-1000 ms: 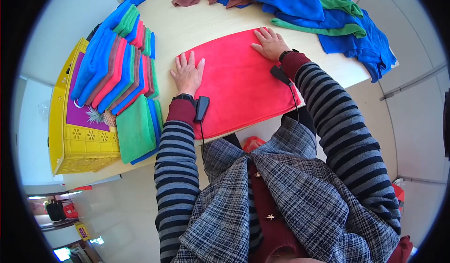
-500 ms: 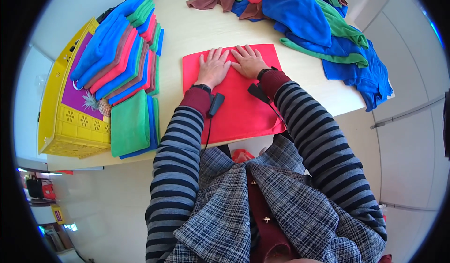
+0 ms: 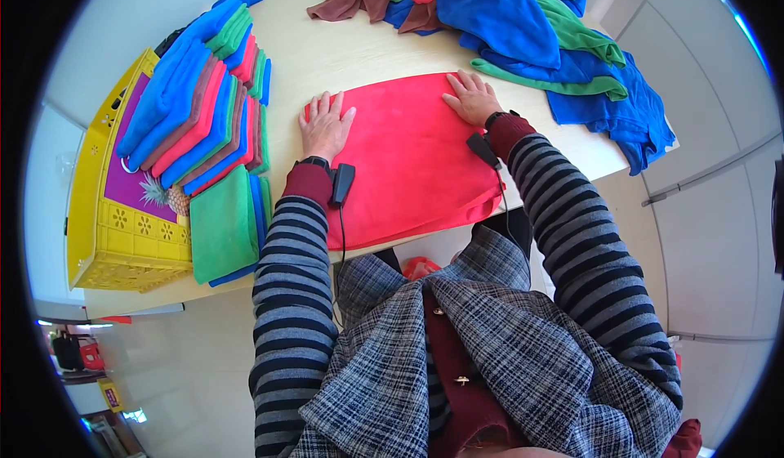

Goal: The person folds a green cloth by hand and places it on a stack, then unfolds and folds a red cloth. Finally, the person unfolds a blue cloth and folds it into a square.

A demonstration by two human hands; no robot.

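Both sets of fingers are lying flat & spread, grasping nothing: left hand [image 3: 325,127] pressing the red cloth [image 3: 408,160] at its far-left corner, right hand [image 3: 471,98] at far-right. Cloth is lying under both palms on the bench [image 3: 351,58]. Best, I'd say: keep palms flat, smoothing outward evenly, w/o dragging the near edge off.

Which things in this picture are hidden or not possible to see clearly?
Head view only:
- Red cloth: parts under the left hand and right hand; its near edge hangs over the table.
- Yellow crate: contents covered by the folded cloth stack.
- Loose cloth pile: cut off by the top edge.
- Lower-left floor items: too small.
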